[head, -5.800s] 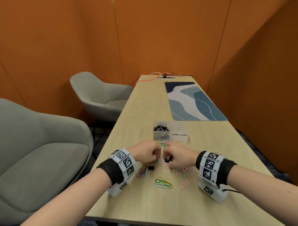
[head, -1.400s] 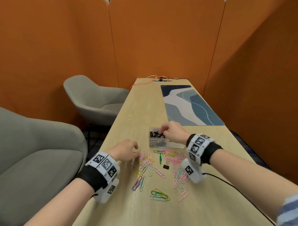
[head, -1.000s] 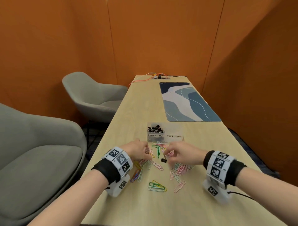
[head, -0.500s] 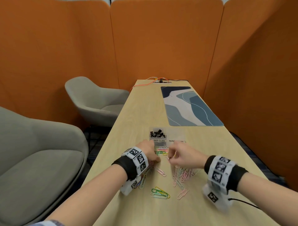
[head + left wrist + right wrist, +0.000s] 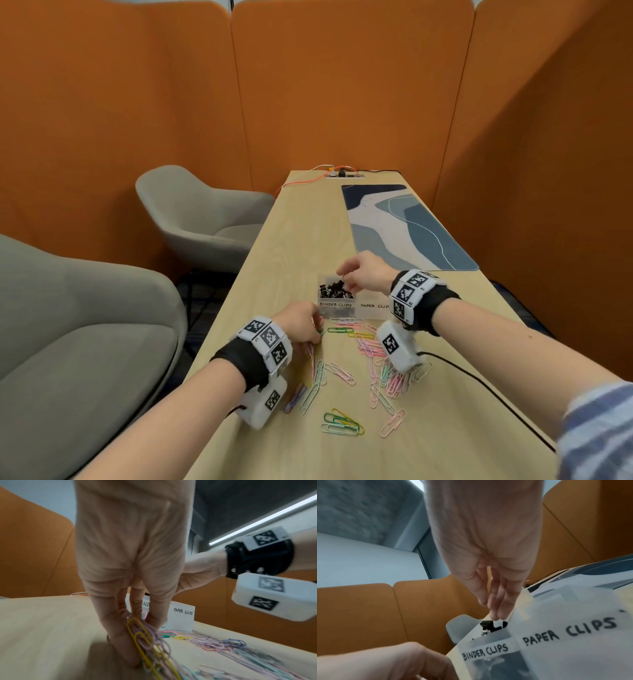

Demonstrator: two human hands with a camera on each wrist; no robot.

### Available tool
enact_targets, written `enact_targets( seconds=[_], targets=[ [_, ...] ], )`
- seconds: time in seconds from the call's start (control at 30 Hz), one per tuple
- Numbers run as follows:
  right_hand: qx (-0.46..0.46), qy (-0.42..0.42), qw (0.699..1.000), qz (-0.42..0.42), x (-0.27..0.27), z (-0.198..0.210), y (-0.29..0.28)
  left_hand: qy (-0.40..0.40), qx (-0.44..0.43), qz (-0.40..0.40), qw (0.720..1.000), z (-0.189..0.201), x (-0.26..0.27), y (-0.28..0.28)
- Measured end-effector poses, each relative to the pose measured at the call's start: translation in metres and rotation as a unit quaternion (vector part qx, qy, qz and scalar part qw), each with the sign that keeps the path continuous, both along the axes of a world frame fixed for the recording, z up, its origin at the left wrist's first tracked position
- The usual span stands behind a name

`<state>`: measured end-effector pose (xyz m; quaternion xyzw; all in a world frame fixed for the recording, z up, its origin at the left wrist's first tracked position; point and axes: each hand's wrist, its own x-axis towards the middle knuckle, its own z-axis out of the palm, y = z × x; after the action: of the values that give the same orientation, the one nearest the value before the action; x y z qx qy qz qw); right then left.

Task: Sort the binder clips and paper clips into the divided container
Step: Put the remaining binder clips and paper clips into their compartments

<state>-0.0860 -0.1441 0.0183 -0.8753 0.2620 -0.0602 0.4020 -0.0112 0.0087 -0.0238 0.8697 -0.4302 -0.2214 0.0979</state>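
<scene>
A long light-wood desk (image 5: 274, 274) runs away from the person between orange partition walls (image 5: 342, 85), with 2 grey armchairs (image 5: 191, 212) on its left side. A blue and grey patterned mat (image 5: 404, 226) lies on the far right of the desk, and orange cables (image 5: 301, 178) lead to a socket strip at the far end.

The divided container (image 5: 363, 310) sits mid-desk with its long axis across the desk, its 2 labelled compartments side by side and its labels facing the person. The left compartment, marked BINDER CLIPS, holds black binder clips (image 5: 334, 289). Coloured paper clips (image 5: 370, 346) lie scattered flat on the desk on the near side of the container, pointing many ways.

The right hand (image 5: 366, 274) hovers over the binder clip compartment, its grip loose, fingers (image 5: 501, 601) straight and pointing down, holding nothing. The left hand (image 5: 299, 323) is down on the desk just left of the container, fingers (image 5: 154, 609) curled around a bunch of paper clips
</scene>
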Motion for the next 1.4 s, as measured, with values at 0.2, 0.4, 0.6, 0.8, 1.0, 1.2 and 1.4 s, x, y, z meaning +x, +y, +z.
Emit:
enact_targets(
  seconds=[0.2, 0.4, 0.6, 0.8, 1.0, 1.2, 1.4],
  targets=[
    [-0.084, 0.032, 0.995, 0.048, -0.058, 0.007, -0.003, 0.011, -0.023, -0.004, 1.0, 0.0, 0.004, 0.002],
    [-0.173, 0.285, 0.934, 0.129, -0.122, -0.024, -0.003, 0.05, -0.061, 0.01, 0.997, 0.0, 0.003, 0.004],
    [-0.216, 0.255, 0.928, 0.164, -0.106, -0.045, 0.026, 0.088, -0.082, 0.011, 0.993, 0.013, -0.007, -0.003],
    [-0.299, 0.123, 0.93, 0.174, -0.097, -0.051, 0.04, 0.086, -0.087, -0.005, 0.992, 0.027, -0.013, -0.007],
    [-0.311, 0.11, 0.921, 0.21, -0.102, -0.046, 0.038, 0.093, -0.081, -0.011, 0.992, 0.036, -0.016, -0.011],
    [-0.24, 0.083, 0.954, 0.161, -0.103, -0.04, 0.024, 0.121, -0.105, -0.006, 0.987, 0.056, -0.011, -0.02],
    [0.078, 0.023, 0.996, 0.029, -0.105, -0.039, -0.011, 0.218, -0.185, 0.028, 0.958, 0.07, -0.007, -0.043]
  ],
)
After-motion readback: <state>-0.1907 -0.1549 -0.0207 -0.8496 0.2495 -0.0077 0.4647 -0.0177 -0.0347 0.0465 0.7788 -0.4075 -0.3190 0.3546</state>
